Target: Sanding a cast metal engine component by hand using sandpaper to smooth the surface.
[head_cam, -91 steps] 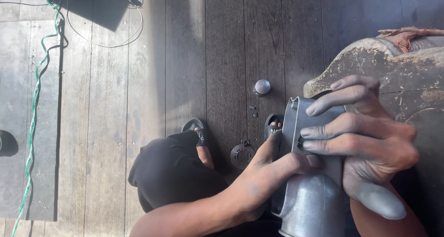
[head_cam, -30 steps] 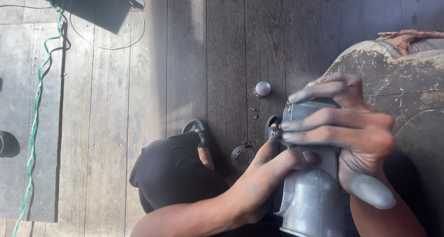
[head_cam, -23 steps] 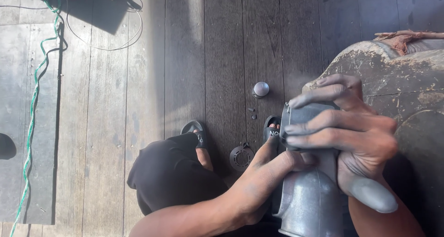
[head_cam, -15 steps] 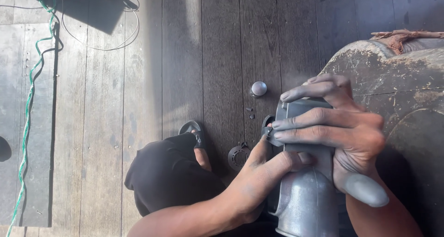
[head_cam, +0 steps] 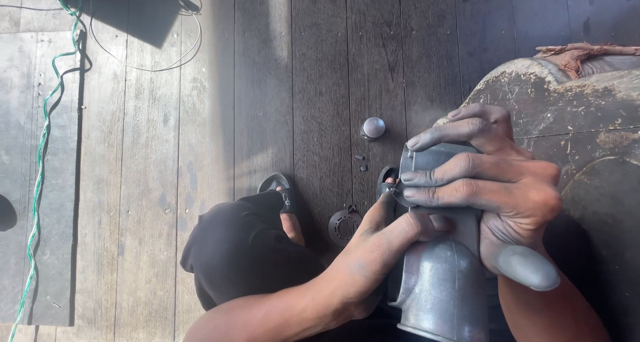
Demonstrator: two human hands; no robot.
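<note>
Slid slightly down over the grey metal housing (head_cam: pixel 437 275) since a moment ago, left hand (head_cam: pixel 373 255) pinching its near edge, small round metal knob (head_cam: pixel 373 127) on plank floor (head_cam: pixel 320 69), right hand (head_cam: pixel 493 189) clasped over housing top, worn round block (head_cam: pixel 587 115) beneath.

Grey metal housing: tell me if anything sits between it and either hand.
Nothing visible does. The right hand wraps over the top of the grey metal housing, and the left hand presses its side; both touch it directly.
</note>
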